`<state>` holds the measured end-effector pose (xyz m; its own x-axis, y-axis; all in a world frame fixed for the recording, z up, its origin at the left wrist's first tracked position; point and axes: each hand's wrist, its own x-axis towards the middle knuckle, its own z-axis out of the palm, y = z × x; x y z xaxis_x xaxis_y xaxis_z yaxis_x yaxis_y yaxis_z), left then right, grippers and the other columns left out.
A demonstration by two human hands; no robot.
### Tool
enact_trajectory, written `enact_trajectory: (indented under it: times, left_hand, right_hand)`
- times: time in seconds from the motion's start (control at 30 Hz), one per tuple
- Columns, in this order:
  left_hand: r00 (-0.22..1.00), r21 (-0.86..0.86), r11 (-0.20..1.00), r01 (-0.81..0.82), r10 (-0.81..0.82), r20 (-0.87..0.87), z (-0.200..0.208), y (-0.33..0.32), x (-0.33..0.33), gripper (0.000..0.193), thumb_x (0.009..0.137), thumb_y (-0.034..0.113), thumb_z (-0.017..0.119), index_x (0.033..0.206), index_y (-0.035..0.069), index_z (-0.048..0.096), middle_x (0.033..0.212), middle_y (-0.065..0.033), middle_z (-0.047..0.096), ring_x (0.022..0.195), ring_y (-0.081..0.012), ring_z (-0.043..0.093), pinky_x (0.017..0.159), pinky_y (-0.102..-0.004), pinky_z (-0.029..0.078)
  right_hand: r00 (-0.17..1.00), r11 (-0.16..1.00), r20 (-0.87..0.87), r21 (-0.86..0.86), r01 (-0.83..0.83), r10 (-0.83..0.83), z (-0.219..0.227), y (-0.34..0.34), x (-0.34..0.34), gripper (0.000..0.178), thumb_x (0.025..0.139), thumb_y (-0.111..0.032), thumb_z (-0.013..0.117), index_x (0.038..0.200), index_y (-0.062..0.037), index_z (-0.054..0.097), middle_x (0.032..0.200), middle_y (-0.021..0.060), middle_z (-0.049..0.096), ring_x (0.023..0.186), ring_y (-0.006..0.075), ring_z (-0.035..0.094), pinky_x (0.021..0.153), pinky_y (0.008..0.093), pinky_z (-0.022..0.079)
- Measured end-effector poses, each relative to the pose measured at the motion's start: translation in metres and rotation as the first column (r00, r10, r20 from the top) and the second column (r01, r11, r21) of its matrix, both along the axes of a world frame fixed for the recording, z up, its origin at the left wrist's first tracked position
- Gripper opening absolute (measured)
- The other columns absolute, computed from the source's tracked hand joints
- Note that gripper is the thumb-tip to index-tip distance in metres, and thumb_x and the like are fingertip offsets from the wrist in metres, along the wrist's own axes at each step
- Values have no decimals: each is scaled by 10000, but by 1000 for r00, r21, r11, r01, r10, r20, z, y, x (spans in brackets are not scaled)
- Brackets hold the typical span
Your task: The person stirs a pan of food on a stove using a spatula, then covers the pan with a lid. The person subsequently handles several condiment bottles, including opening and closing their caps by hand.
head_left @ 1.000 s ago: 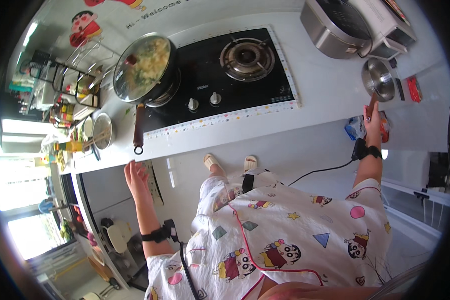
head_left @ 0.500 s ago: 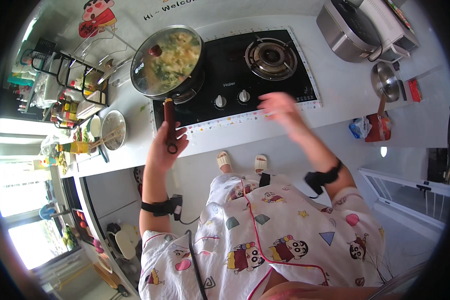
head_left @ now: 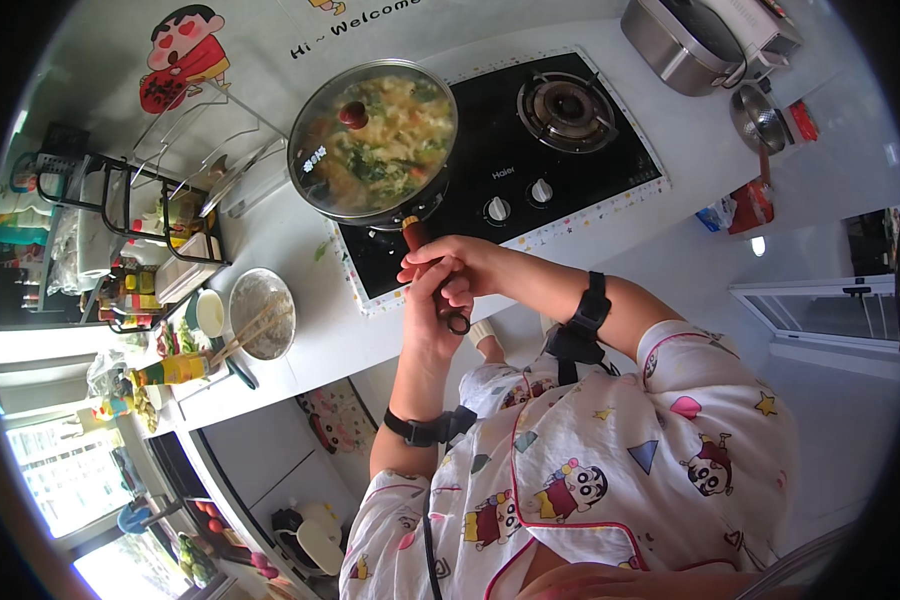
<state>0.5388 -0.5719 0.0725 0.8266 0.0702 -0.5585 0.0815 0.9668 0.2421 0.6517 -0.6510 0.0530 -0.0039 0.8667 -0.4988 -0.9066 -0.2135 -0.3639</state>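
A frying pan [head_left: 300, 205] with a glass lid [head_left: 415, 85] stands on the left burner of the black gas stove [head_left: 610, 160]. Under the glass shows yellow and green food with some liquid; the lid has a brown knob [head_left: 353, 115]. The pan's brown handle [head_left: 415, 234] points toward me. My left hand [head_left: 433, 305] is wrapped round the handle near its ring end. Just ahead of it, my right hand [head_left: 465, 262] also closes on the handle, its fingers touching the left ones and partly hiding the grip.
On the counter left of the stove are a floury metal bowl [head_left: 262, 340] with chopsticks [head_left: 245, 335], a yellow bottle [head_left: 175, 370] and a black rack [head_left: 130, 215]. The right burner [head_left: 567, 111] carries nothing. A strainer [head_left: 757, 117] and a grey cooker [head_left: 680, 45] stand at right.
My right hand has come in from the right, where it was free, and taken hold of the handle beside the left. The view has turned, so the stove appears tilted.
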Motion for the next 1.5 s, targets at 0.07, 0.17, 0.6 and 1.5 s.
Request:
enact_trajectory:
  times: [0.07,0.17,0.6,1.5]
  left_hand:
    - [1000,33,999,11,-11,1,3,-3,0,17,956,118,578,948,102,580,776,13,536,564,-49,455,451,-172,370]
    - [999,147,988,38,-37,-6,4,-1,-2,67,954,117,575,905,115,529,719,32,476,528,-36,416,418,-172,332]
    - [994,340,935,102,-85,-64,15,-1,-6,103,870,64,533,816,93,450,634,12,435,413,-65,375,310,-208,284]
    - [977,467,860,206,-210,-43,38,-58,36,90,800,40,474,719,21,440,509,-51,424,298,-150,361,262,-269,244]
  right_hand:
    - [999,996,-14,-80,-41,40,-1,5,1,339,859,-307,724,1005,-26,605,888,79,653,528,131,491,471,252,423]
    - [995,992,68,-112,-60,68,3,12,-4,302,853,-279,715,966,-17,615,878,99,655,552,142,522,474,257,432]
    - [950,980,249,-3,197,-190,-4,19,-22,218,811,-184,676,873,2,582,908,143,626,769,233,607,576,375,516]
    - [916,947,249,14,322,-316,42,-54,14,200,753,-105,633,885,3,529,920,162,629,909,276,631,788,397,511]
